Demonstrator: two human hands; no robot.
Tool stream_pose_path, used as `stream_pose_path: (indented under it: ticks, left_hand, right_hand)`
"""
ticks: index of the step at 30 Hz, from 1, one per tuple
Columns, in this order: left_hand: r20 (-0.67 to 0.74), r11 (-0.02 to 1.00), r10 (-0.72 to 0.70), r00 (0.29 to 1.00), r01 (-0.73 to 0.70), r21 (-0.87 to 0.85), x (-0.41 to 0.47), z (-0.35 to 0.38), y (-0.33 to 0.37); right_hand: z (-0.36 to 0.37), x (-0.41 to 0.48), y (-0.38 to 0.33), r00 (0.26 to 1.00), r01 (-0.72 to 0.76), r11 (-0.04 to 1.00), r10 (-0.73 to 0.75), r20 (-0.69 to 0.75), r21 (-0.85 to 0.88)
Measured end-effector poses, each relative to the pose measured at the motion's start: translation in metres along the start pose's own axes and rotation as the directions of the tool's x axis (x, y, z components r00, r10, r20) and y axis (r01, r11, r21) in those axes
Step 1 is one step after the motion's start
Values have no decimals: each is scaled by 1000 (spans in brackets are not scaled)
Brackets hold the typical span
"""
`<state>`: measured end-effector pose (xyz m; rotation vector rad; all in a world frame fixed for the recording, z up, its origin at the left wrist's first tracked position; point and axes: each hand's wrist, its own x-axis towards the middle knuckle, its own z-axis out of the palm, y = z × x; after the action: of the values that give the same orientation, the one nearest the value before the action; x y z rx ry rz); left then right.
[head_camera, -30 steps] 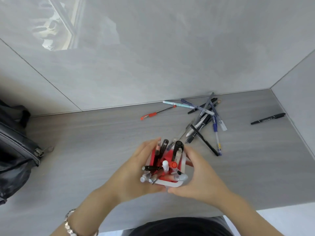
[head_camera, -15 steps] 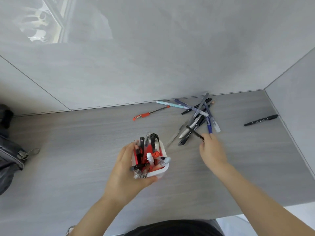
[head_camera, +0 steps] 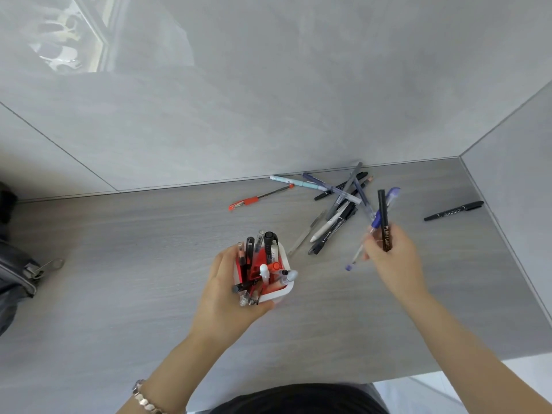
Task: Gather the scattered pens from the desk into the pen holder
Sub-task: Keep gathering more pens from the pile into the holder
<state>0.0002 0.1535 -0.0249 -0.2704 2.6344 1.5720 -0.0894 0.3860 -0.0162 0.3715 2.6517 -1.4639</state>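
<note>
A white pen holder [head_camera: 279, 291] with a red inside stands on the grey desk, packed with several pens. My left hand [head_camera: 227, 289] is wrapped around its left side. My right hand [head_camera: 391, 255] is raised over the desk to the right, shut on a black pen [head_camera: 383, 219] and a blue pen [head_camera: 385, 209]. A pile of several pens [head_camera: 337, 213] lies behind it near the wall. A red pen [head_camera: 254, 200] lies alone to the left of the pile. A black marker [head_camera: 454, 210] lies far right.
A grey wall runs along the back of the desk [head_camera: 119, 279] and a side wall closes it off at the right. A dark bag [head_camera: 15, 273] with a zip pull sits at the left edge. The desk's front edge is close to my body.
My right hand left the holder, reached to the pile and has lifted a black pen and a blue pen off the desk. My left hand stays on the holder.
</note>
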Motion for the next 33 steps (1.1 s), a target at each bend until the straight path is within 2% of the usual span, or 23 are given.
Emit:
stream_pose_path:
  ticks: [2, 4, 7, 10, 12, 15, 21, 24, 27, 29, 33]
  left_hand:
    - [11, 1000, 0, 1000, 0, 3, 0, 2, -2]
    - [17, 1000, 1, 1000, -1, 7, -1, 4, -3]
    - [27, 1000, 18, 999, -18, 10, -2, 6, -5]
    - [47, 1000, 23, 999, -23, -3, -3, 5, -5]
    - [41, 1000, 11, 999, -10, -19, -5, 3, -7]
    - [41, 1000, 6, 999, -5, -21, -8, 2, -9]
    - [53, 999, 1, 999, 1, -42, -8, 1, -8]
    - [47, 999, 5, 999, -2, -49, -8, 1, -9]
    - [49, 999, 5, 999, -3, -42, -7, 1, -10]
    - [43, 999, 2, 999, 0, -37, -6, 2, -11]
    - [48, 1000, -6, 999, 7, -26, -6, 1, -12]
  right_hand:
    - [1, -27, -28, 994, 68, 979, -83, 71, 190]
    - [12, -50, -44, 971, 105, 961, -154, 180, 254]
    - [40, -66, -46, 922, 167, 972, -214, 323, 168]
    - [58, -68, -43, 932, 157, 981, -185, 313, 111]
    - [56, -67, -46, 919, 212, 975, -223, 325, 70]
    - [38, -66, -56, 899, 177, 975, -216, 382, 134]
    - [11, -65, -53, 903, 167, 937, -270, 334, 306]
    - [9, -61, -54, 940, 20, 876, -181, 290, 482]
    - [10, -62, -60, 962, -99, 742, -99, 254, 663]
    - [12, -65, -66, 970, -45, 702, -141, 200, 711]
    - [24, -72, -76, 955, 193, 743, -293, 52, 640]
